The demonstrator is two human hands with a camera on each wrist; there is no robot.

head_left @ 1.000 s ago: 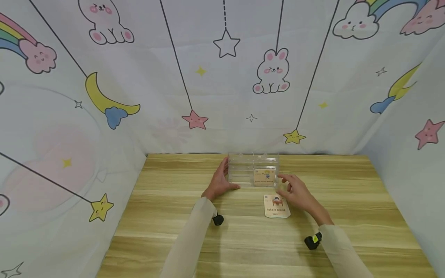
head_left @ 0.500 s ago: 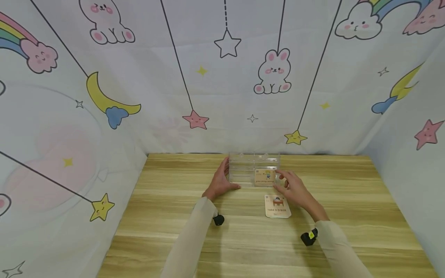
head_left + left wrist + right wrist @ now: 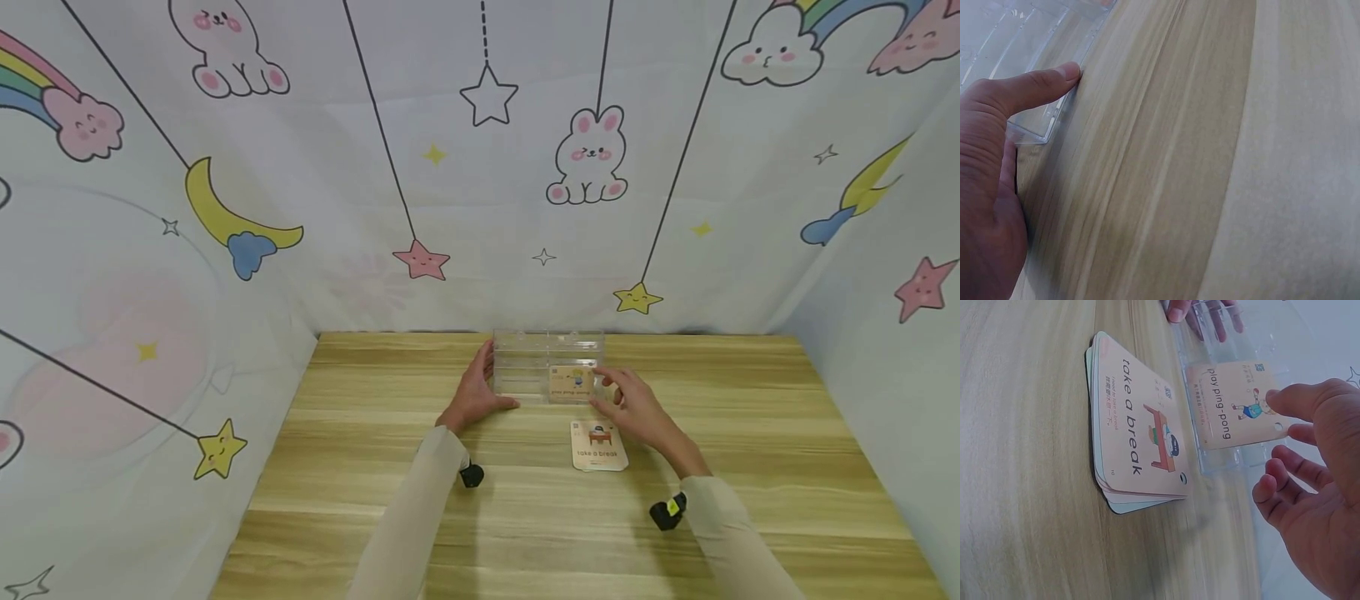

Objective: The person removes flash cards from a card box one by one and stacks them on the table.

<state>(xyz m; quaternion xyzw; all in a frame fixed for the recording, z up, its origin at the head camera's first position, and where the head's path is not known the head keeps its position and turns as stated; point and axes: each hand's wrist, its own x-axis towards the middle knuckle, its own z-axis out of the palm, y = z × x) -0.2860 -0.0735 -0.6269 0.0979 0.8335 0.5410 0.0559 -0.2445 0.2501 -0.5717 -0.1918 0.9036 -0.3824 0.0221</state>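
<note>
A clear plastic rack with tiered compartments [image 3: 520,385] stands at the table's back. My left hand [image 3: 474,390] holds its left side, thumb along the front edge; in the left wrist view the thumb [image 3: 1054,84] lies on that edge. In the lower right compartment leans a "play ping-pong" card [image 3: 1235,403]. At its right edge is my right hand [image 3: 637,408], thumb and index finger spread apart, the other fingers loosely bent. Whether the thumb presses the card cannot be told. In front of the rack lies a card stack [image 3: 1132,425] with "take a break" on top.
The wood-grain table [image 3: 540,533] ends at a white cartoon-printed cloth [image 3: 480,208] right behind the rack. Similar cloth rises at the left and right sides. Both wrists carry small black cameras [image 3: 471,475].
My right hand has moved slightly left and away from me, from beside the rack onto the card's right edge, then stayed there. My left hand, the rack and the card stack look unmoved.
</note>
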